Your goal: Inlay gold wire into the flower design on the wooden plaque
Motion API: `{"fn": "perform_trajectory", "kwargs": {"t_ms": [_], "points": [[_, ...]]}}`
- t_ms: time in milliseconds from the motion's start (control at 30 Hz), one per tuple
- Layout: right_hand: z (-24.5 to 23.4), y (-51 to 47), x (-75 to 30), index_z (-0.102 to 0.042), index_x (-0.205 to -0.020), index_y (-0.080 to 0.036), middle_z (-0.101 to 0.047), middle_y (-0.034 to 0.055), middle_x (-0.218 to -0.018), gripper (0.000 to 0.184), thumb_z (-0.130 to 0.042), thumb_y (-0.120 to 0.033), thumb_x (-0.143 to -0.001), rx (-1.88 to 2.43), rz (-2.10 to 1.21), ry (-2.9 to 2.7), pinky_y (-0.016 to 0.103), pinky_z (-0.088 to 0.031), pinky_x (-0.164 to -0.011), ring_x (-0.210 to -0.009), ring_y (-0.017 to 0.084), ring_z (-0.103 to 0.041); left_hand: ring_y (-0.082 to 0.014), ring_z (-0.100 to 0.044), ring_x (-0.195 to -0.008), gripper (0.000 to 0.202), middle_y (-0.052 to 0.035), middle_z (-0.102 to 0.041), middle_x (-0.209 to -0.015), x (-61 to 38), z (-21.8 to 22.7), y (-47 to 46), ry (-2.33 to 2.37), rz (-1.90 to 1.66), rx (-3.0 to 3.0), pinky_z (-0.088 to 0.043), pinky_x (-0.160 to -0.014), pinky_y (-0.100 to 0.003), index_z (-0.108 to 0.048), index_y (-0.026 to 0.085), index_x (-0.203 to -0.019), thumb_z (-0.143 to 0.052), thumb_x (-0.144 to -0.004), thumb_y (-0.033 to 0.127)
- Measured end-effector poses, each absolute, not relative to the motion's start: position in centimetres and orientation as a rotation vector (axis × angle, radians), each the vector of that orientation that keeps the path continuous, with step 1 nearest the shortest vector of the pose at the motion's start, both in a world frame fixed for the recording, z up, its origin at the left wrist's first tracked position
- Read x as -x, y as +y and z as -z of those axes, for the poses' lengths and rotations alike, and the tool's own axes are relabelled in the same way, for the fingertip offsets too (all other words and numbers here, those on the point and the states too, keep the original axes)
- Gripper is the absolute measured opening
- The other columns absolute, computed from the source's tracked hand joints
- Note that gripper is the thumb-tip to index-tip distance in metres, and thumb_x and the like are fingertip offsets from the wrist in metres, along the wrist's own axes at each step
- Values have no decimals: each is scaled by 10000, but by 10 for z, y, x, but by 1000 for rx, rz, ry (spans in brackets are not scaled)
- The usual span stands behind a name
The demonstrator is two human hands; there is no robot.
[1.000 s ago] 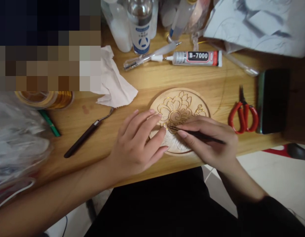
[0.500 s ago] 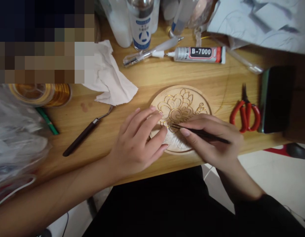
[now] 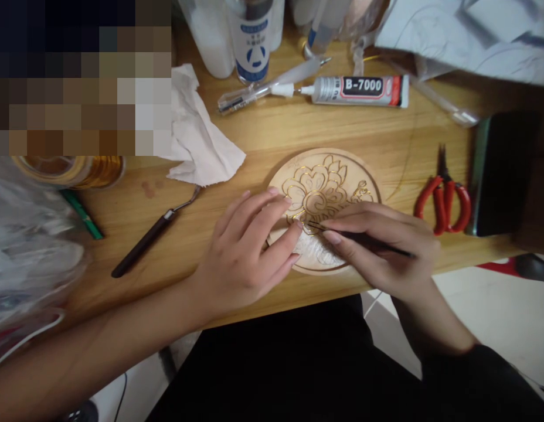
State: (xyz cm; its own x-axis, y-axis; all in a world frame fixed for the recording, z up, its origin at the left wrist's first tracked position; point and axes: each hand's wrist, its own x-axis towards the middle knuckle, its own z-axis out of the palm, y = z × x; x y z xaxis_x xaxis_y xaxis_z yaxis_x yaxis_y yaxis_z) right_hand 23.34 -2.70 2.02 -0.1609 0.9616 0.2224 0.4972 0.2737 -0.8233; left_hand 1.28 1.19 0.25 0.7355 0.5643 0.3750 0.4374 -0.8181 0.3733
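Note:
A round wooden plaque [image 3: 278, 176] lies near the table's front edge, with a flower outlined in gold wire [image 3: 315, 202] on its face. Its lower part is whitish with drawn lines. My left hand [image 3: 250, 246] rests over the plaque's left rim, fingers apart, the fingertips touching its surface. In my right hand [image 3: 386, 246] a pair of dark tweezers [image 3: 399, 251] is pinched between thumb and fingers. The tweezer tips point left onto the lower petals, close to my left index finger. My right hand hides the plaque's lower right part.
Red-handled pliers [image 3: 443, 202] and a dark phone [image 3: 503, 176] lie at right. Behind are a B-7000 glue tube [image 3: 362, 91], a pen [image 3: 272, 85] and a bottle [image 3: 251, 47]. A dark-handled hook tool [image 3: 144, 241], crumpled tissue [image 3: 206, 143] and wire spool [image 3: 74, 170] lie at left.
The view has shifted slightly. My right hand with the tweezers has moved a little to the right; my left hand stays on the plaque, almost unmoved.

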Motion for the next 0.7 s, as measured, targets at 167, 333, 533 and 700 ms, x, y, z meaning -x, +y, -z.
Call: {"fn": "perform_trajectory", "kwargs": {"t_ms": [167, 333, 533, 700], "points": [[-19, -27, -233, -717, -973, -192, -721, 47, -837, 189, -724, -92, -812, 1321, -789, -1770, 271, -572, -630, -762, 140, -688, -382, -594, -1201, 247, -202, -615, -1212, -13, -2, 12, 788, -693, -2677, -541, -987, -577, -661, 82, -1100, -666, -879, 192], [-19, -27, -233, -719, -964, -201, -722, 45, -832, 180, -729, -103, -813, 1339, -791, -1760, 277, -569, -634, -760, 144, -689, -397, -596, -1194, 256, -212, -618, -1203, -13, -3, 12, 788, -691, -2664, -545, -976, -590, -666, 69, -1098, -678, -870, 184], [-19, -27, -232, -719, -956, -193, -722, 46, -837, 167, -733, -111, -812, 1356, -789, -1755, 275, -568, -634, -764, 142, -688, -399, -592, -1202, 264, -212, -613, -1209, -12, -3, 13, 782, -679, -2669, -543, -983, -591, -662, 65, -1104, -681, -864, 175], [-19, -27, -231, -720, -963, -215, -727, 33, -818, 176, -735, -125, -812, 1357, -750, -1764, 278, -574, -619, -738, 143, -691, -392, -588, -1212, 256, -202, -612, -1215, -12, -2, 12, 784, -676, -2676, -554, -974, -580, -656, 76, -1107, -672, -876, 186]]}}
